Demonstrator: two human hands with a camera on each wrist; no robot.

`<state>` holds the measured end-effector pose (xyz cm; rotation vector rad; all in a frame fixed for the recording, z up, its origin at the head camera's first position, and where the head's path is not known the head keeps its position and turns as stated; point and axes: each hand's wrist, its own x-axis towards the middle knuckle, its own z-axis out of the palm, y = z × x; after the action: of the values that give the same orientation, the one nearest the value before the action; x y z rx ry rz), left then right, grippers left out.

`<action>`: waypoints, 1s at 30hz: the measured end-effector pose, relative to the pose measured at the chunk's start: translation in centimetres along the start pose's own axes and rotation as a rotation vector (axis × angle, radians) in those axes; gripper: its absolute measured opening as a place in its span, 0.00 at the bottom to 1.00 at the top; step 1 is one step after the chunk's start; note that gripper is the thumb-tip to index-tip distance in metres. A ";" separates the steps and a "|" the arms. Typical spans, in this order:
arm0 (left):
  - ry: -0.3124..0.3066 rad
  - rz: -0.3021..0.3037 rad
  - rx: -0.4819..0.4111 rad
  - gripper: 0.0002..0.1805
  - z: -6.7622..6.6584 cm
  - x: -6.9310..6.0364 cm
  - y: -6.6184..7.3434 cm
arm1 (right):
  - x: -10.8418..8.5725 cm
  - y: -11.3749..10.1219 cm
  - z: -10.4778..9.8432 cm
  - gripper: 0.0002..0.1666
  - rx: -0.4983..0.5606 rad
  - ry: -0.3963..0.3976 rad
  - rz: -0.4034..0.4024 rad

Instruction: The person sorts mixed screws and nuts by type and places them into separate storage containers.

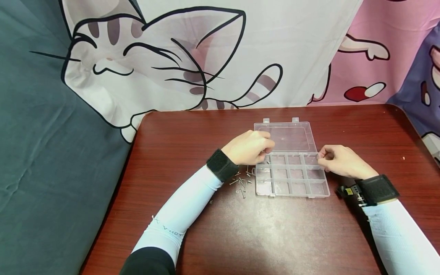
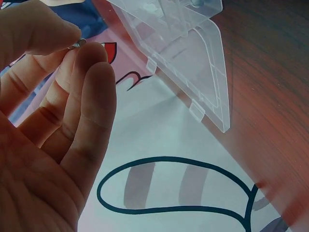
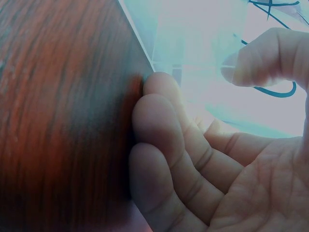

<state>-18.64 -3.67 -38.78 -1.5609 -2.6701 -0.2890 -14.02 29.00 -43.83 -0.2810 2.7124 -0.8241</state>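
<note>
A clear plastic compartment box (image 1: 293, 196) lies on the table with its hinged lid (image 1: 292, 138) folded back, away from me. Over the box's left column of compartments hovers my left hand (image 1: 248, 148). Between its thumb and index finger it pinches a small shiny metal piece (image 2: 79, 43), mostly hidden, perhaps a nut or screw end. At the box's right edge, near the hinge, my right hand (image 1: 343, 161) grips the side, thumb over it and fingers along the outside. Several loose screws (image 1: 245, 186) are scattered just left of the box.
The reddish-brown wooden table (image 1: 178, 152) extends around the box. A tiny pale bit (image 1: 403, 158) lies far right. Behind the table hangs a cartoon-cat cloth (image 1: 292, 38). Other small hardware (image 1: 211, 201) sits beside my left forearm.
</note>
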 end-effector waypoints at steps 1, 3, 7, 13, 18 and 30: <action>-0.015 -0.012 -0.004 0.06 0.0 -0.1 0.1 | 0.0 0.0 0.0 0.05 0.000 0.000 -0.001; -0.064 -0.058 -0.014 0.21 0.1 -0.4 0.2 | 0.1 0.0 0.0 0.05 0.002 -0.001 -0.004; -0.148 -0.163 -0.026 0.64 0.2 -1.0 0.4 | 0.1 0.0 0.0 0.05 0.003 -0.002 -0.008; -0.138 -0.187 0.003 0.66 0.1 -1.8 0.3 | 0.1 0.0 0.0 0.05 0.008 -0.008 -0.006; -0.138 -0.194 0.007 0.65 -0.2 -2.9 -0.3 | 0.1 0.1 0.0 0.05 0.007 -0.010 -0.007; -0.136 -0.211 0.009 0.60 0.2 -6.5 -2.0 | 0.0 -0.2 -0.3 0.04 0.002 -0.015 -0.001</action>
<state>-17.17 -10.17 -40.07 -1.3428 -2.9408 -0.1827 -14.10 29.01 -43.52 -0.2867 2.6975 -0.8210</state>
